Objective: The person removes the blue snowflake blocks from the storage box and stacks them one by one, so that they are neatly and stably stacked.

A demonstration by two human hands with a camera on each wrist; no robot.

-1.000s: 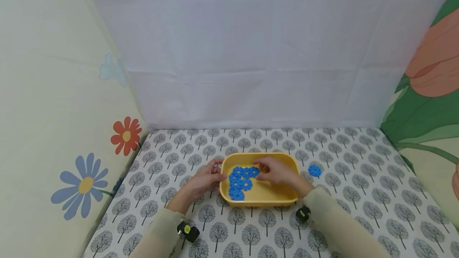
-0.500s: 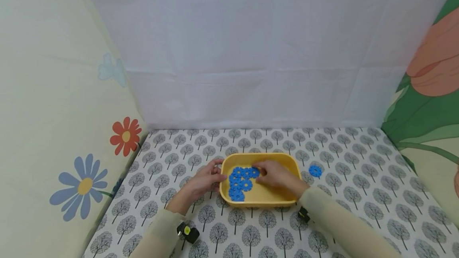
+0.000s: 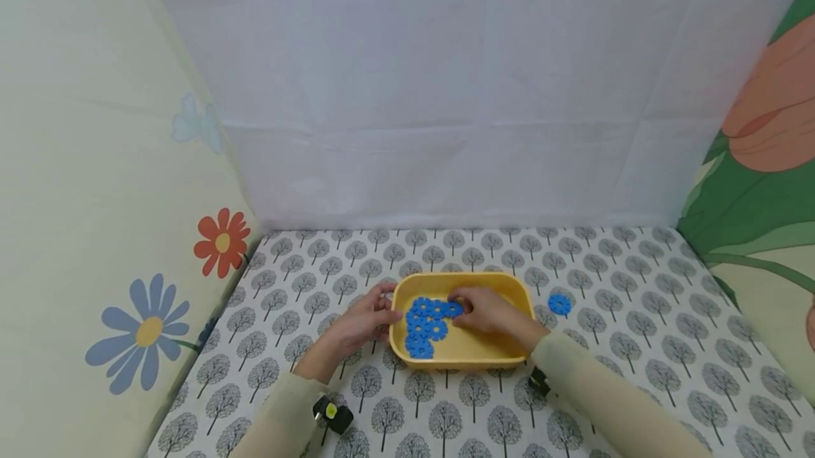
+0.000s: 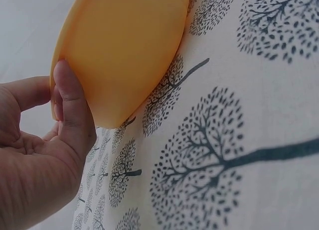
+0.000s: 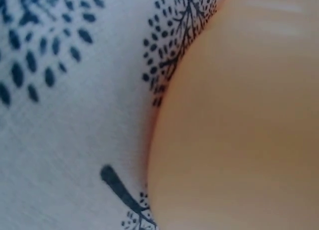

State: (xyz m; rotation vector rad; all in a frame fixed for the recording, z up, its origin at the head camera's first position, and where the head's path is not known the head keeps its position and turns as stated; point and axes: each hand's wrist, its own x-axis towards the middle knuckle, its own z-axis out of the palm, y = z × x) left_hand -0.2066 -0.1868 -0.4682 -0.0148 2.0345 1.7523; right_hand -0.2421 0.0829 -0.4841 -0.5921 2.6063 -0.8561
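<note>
A yellow plastic tub [image 3: 484, 353] stands in front of me in the head view, with several flat blue notched discs [image 3: 418, 330] in its left half. My left hand [image 3: 361, 318] grips the tub's left rim between thumb and fingers. The left wrist view shows this hand [image 4: 55, 135] with the thumb on one side of the tub's wall [image 4: 124, 46]. My right hand [image 3: 489, 311] reaches inside over the right rim, thumb and index finger pinching the rightmost blue disc [image 3: 454, 309] of the upper row. Only the tub's outer wall [image 5: 239, 130] fills the right wrist view.
One more blue disc [image 3: 559, 304] lies on the tree-print cloth [image 3: 611, 373] to the right of the tub. A white sheet [image 3: 395, 90] hangs behind the table, and flower-printed panels [image 3: 76, 182] rise at both sides.
My right hand has lowered slightly onto the rightmost disc of the upper row, and that disc has shifted a little to the right. My left hand keeps its grip on the rim.
</note>
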